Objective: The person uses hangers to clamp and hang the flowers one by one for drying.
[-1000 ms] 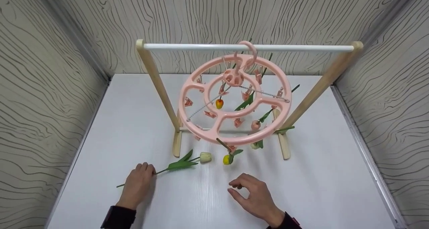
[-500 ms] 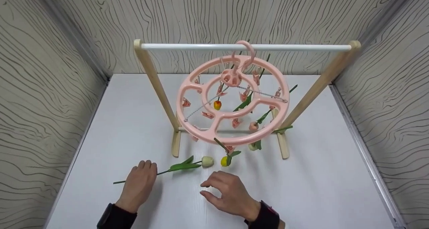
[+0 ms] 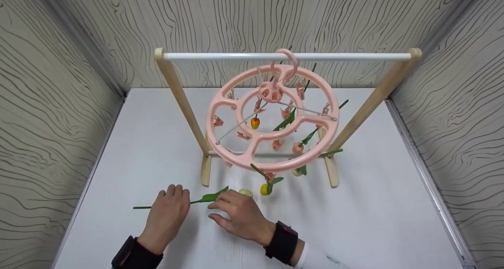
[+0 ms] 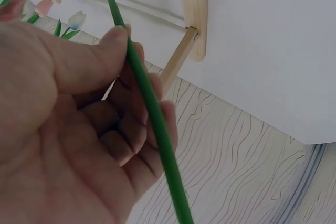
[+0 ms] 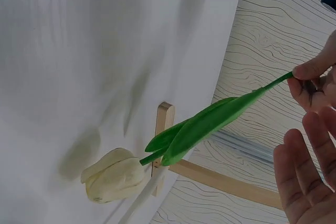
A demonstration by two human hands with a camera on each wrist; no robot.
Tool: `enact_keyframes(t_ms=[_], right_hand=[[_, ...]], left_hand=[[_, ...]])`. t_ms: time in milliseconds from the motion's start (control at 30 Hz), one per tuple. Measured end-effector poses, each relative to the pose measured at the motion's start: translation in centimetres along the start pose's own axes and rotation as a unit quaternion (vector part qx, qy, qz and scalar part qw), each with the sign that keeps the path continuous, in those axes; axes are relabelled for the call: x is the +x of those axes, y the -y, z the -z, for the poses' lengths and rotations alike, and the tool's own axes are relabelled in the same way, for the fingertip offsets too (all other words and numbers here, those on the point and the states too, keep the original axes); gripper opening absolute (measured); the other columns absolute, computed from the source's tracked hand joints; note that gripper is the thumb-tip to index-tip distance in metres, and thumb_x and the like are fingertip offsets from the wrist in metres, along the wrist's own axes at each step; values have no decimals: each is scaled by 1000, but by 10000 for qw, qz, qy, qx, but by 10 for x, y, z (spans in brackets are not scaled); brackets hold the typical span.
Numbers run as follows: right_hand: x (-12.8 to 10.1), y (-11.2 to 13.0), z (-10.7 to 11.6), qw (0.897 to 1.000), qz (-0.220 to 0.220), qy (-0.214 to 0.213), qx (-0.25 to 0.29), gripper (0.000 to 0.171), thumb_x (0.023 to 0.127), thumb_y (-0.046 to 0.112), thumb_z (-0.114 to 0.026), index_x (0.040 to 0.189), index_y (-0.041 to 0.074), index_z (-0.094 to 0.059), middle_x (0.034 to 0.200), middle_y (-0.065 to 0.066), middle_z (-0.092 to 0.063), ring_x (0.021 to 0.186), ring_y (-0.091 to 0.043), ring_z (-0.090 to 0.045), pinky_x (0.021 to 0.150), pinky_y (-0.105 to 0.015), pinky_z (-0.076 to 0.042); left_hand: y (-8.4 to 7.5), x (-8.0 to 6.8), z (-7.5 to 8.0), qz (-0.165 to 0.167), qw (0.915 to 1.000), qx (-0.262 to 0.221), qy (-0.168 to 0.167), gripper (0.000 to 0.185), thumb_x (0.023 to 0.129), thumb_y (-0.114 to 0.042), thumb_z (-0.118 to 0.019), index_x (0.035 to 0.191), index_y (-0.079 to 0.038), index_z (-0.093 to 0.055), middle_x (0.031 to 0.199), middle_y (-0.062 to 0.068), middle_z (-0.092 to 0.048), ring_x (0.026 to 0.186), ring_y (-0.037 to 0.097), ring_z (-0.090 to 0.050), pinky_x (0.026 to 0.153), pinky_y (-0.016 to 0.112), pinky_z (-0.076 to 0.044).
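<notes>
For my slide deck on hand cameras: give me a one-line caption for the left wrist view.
Left hand pinching a green tulip stem between thumb and fingers, the rack's wooden foot beyond.

White table point(image 3: 374, 206), wooden rack point(image 3: 185, 103), tulip point(image 5: 118, 174)

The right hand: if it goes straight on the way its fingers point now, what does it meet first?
Most likely the white tulip: its leaves lie just under the fingertips of the right hand. Whether they touch already is unclear. The left hand pinches the stem.
</notes>
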State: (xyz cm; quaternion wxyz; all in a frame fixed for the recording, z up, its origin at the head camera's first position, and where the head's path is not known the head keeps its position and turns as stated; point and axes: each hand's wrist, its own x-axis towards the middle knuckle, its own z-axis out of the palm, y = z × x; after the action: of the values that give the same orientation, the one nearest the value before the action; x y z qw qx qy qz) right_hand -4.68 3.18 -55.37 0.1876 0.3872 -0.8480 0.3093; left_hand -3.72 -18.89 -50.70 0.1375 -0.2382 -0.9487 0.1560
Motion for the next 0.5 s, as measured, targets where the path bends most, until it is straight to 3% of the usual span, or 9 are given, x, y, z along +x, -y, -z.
enact_keyframes(t_ms=[167, 367, 500], right_hand=[[12, -2, -8, 9994, -90, 14, -321, 19, 90, 29, -86, 105, 20, -81, 98, 9, -76, 91, -6, -69, 79, -15, -58], [26, -4, -9, 9991, -166, 124, -359, 19, 92, 29, -84, 108, 19, -82, 101, 7, -77, 97, -8, -69, 83, -16, -59], [30, -6, -10, 9993, -272, 163, -216, 19, 93, 29, -84, 108, 19, -83, 101, 7, -78, 96, -9, -69, 83, -16, -59]], left_hand=[[-4, 3, 8, -78, 9996, 101, -243, 36, 72, -4, -93, 75, -6, -57, 67, 5, -52, 64, 15, -43, 53, 28, -41], [-8, 6, 19, -151, 9999, 36, 5, 35, 74, -5, -93, 79, -4, -59, 69, 6, -53, 65, 17, -42, 55, 29, -44], [-7, 8, 21, -220, 9997, 88, -43, 35, 75, -7, -92, 79, -4, -58, 69, 6, -50, 65, 16, -40, 55, 29, -44]])
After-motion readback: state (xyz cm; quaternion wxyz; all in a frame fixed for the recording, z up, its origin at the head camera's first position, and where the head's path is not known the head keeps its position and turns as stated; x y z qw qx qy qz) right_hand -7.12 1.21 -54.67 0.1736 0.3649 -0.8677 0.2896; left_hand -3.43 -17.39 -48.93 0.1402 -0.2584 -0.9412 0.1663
